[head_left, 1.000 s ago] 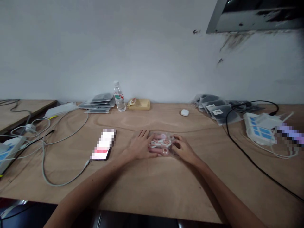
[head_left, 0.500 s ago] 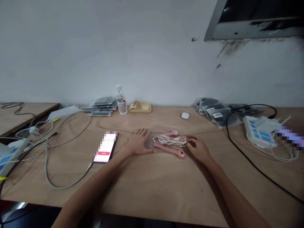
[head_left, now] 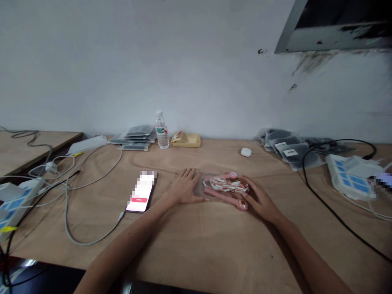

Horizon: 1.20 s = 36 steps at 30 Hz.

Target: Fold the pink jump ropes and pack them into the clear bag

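A beaded skipping rope (head_left: 228,184) lies on the table inside a clear plastic bag. Its white and reddish beads are bundled between two pink handles (head_left: 225,197), whose round ends point right. My left hand (head_left: 185,187) rests flat with fingers spread at the bag's left end, its thumb along the lower corner. At the right end, my right hand (head_left: 260,200) touches the bundle, thumb and fingers apart on either side of the beads. Whether it presses the bag is too small to tell.
Left of my left hand lies a lit phone (head_left: 142,192) on a cable. Behind stand a water bottle (head_left: 162,130), a yellow tray (head_left: 190,141), a white case (head_left: 246,152) and packed grey bags (head_left: 133,138). Power strips (head_left: 349,176) and cables flank both sides.
My right hand has opened from a pinch at the bundle's right end and now spreads around it. My left hand stays flat. The whole view has shifted slightly.
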Each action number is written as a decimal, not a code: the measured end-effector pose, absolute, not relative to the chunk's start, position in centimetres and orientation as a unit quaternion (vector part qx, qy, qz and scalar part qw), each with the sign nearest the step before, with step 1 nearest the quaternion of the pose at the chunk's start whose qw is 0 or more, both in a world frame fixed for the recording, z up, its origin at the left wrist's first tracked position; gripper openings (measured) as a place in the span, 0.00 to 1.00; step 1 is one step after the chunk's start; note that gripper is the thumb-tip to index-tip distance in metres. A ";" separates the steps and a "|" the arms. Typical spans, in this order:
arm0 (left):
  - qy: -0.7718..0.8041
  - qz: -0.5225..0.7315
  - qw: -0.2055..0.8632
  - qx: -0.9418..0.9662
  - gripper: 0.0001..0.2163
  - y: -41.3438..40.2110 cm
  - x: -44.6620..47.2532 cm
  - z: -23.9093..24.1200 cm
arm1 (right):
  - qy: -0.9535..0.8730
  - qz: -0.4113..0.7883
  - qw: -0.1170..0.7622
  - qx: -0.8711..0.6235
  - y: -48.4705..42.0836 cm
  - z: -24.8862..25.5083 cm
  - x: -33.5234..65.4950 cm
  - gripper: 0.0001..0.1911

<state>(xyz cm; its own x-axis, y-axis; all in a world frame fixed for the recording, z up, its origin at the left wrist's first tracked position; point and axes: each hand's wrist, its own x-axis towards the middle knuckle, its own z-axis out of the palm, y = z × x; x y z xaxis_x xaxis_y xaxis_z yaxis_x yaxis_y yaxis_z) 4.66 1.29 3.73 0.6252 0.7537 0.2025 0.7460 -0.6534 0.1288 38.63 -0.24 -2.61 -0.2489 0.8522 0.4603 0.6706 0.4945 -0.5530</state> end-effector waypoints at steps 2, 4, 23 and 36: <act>0.414 0.120 0.012 0.902 0.45 1.3 4.7 3.8 | -0.802 0.125 0.356 -0.463 -0.4 -2.2 38.3 0.33; 0.414 0.118 0.010 0.903 0.45 1.2 4.7 3.8 | -0.820 0.129 0.338 -0.443 -0.4 -1.8 38.0 0.35; 0.461 0.110 -0.003 0.881 0.45 1.8 3.9 3.5 | -0.788 0.093 0.338 -0.506 0.6 -2.1 39.1 0.18; 0.459 0.105 -0.019 0.882 0.44 1.7 4.1 3.6 | -0.811 0.090 0.343 -0.465 0.1 -2.2 38.1 0.25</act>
